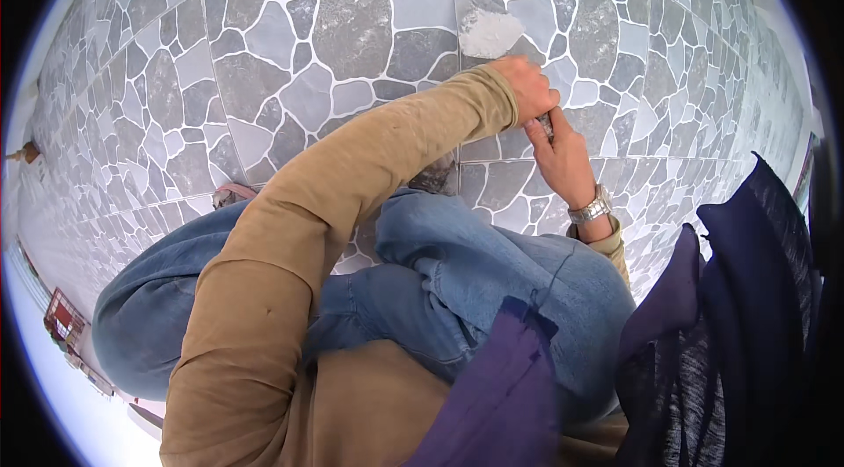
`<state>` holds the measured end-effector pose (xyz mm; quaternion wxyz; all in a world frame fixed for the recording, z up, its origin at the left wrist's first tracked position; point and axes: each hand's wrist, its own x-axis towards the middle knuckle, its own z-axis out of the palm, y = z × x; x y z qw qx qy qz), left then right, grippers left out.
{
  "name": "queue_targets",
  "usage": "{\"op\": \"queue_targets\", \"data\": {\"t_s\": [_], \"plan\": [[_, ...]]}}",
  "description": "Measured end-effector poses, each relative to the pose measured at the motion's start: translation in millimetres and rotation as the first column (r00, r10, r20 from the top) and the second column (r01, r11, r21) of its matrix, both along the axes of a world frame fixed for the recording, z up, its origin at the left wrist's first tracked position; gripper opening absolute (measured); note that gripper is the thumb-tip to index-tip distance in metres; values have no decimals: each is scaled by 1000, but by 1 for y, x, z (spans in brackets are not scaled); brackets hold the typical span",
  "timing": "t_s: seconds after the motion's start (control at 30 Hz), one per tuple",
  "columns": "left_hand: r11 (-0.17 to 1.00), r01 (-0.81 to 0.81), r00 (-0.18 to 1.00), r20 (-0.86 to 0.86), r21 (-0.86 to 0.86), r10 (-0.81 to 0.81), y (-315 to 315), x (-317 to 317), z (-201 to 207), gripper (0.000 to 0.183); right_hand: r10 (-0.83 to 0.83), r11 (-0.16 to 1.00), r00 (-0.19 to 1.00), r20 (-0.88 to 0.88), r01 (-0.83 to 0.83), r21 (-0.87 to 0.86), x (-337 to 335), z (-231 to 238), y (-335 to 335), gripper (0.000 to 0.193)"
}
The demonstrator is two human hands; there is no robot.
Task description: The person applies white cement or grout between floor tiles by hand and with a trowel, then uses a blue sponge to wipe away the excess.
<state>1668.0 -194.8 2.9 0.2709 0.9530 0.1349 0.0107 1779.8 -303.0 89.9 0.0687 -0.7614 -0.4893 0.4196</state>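
Observation:
My left hand (525, 89) is closed in a fist, its knuckles up, reaching across in front of my knees. My right hand (563, 159), with a metal-band watch (591, 206) on its wrist, meets it from the right. Its thumb and forefinger close on the rough, greyish end of a handle between the two hands. In line with that handle, just beyond my left hand, lies what looks like a trowel (492, 32), its blade coated with whitish paste. The blade lies on or just above the floor, by a straight tile joint. My left fingers hide most of the handle.
Grey stone-pattern tiles (352, 25) with white lines spread all around. My bent knees in jeans (519, 282) are close below my hands. Dark purple cloth (501, 388) hangs in front at the lower right. A brown object (29, 152) stands at the far left edge.

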Motion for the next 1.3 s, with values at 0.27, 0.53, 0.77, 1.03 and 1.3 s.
{"op": "queue_targets", "data": {"t_s": [0.27, 0.53, 0.77, 1.03, 1.3], "plan": [[998, 24, 998, 49, 57, -26, -13, -9, -3, 24, -14, 999, 997, 70, 12, 33, -11, -2, -20, 38], [997, -70, 992, 110, 33, 66, 10, 2, 3, 22, 85, 996, 992, 94, -84, -14, 12, 12, 15, 39], [996, -86, 974, 211, -5, 85, -46, 10, 3, 11, 58, 998, 998, 27, -57, -39, 24, 27, -23, 36], [979, -192, 932, 325, 70, 160, -73, -11, -19, 11, -35, 991, 993, -117, 50, 126, -6, 16, -72, 49], [995, -38, 993, 111, 97, 28, 32, 11, -1, 22, -23, 981, 1000, -8, 24, 194, 19, -17, 16, 40]]}}
